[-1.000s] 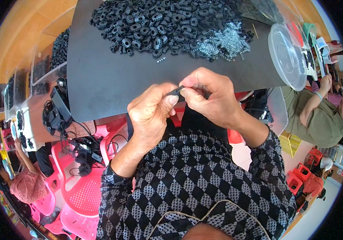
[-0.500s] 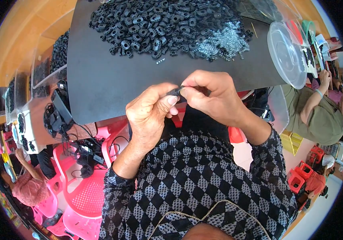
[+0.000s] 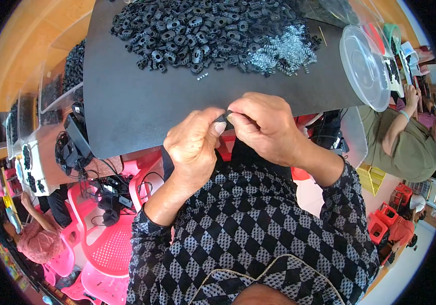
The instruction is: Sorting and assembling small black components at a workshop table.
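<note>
My left hand [image 3: 192, 141] pinches a small black plastic part [image 3: 222, 118] between thumb and fingers, just beyond the table's near edge. Against the other end of the same part press the bent thumb and fingers of my right hand [image 3: 269, 126]. My fingers hide much of the piece. Farther back on the dark table [image 3: 136, 107] lies a big heap of black plastic parts [image 3: 172, 35], many with an oval hole. A pile of small metal springs [image 3: 286, 51] adjoins its right side. Several loose springs [image 3: 202, 77] lie apart, in front of the heap.
A round clear plastic lid [image 3: 364, 68] rests at the table's right edge. Clear bins of black parts [image 3: 73, 66] stand on the left, near a black device with cables [image 3: 75, 132]. Pink chairs [image 3: 108, 249] are at lower left. A co-worker in green [image 3: 406, 142] sits to the right.
Both hands stay together on the black part. My right hand has turned slightly, with its fingers curled tighter, and my left fingers have shifted a little.
</note>
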A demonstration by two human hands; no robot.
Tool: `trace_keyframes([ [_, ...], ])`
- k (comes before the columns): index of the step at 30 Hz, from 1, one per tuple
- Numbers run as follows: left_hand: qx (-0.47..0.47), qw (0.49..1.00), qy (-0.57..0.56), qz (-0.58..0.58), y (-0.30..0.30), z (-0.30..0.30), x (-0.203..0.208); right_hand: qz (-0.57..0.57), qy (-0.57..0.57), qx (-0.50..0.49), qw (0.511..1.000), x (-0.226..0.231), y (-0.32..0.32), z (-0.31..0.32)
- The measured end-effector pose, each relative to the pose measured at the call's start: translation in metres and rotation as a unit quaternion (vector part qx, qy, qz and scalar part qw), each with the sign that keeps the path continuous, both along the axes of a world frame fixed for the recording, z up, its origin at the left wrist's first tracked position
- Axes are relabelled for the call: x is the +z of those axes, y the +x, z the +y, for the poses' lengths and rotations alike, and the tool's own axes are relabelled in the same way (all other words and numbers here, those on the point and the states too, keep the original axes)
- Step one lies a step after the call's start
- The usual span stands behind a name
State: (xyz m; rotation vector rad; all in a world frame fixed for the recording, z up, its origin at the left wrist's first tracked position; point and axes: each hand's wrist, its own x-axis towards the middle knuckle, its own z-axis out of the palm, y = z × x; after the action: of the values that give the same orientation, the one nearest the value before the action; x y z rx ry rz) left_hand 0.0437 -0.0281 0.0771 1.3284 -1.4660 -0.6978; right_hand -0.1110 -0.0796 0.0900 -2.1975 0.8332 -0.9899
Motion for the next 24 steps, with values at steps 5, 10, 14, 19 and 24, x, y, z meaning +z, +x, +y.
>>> trace_keyframes([
  [5,0.004,1.0,-0.006,0.011,-0.001,-0.001,0.0,0.005,-0.027,-0.026,0.999,-0.001,-0.001,0.004],
  [10,-0.02,0.999,-0.018,-0.025,0.003,-0.001,0.002,0.002,0.004,0.013,1.0,0.006,-0.004,0.0],
  [14,-0.035,0.999,-0.022,-0.028,0.004,-0.001,0.004,0.014,-0.006,0.028,0.999,0.005,-0.006,0.0],
  [19,0.001,0.998,-0.045,-0.043,-0.003,-0.003,0.004,-0.016,-0.117,-0.027,0.993,-0.006,0.002,0.006],
  [24,0.035,0.996,-0.074,-0.033,-0.008,-0.005,-0.003,-0.028,-0.15,-0.068,0.986,-0.011,0.008,0.008],
])
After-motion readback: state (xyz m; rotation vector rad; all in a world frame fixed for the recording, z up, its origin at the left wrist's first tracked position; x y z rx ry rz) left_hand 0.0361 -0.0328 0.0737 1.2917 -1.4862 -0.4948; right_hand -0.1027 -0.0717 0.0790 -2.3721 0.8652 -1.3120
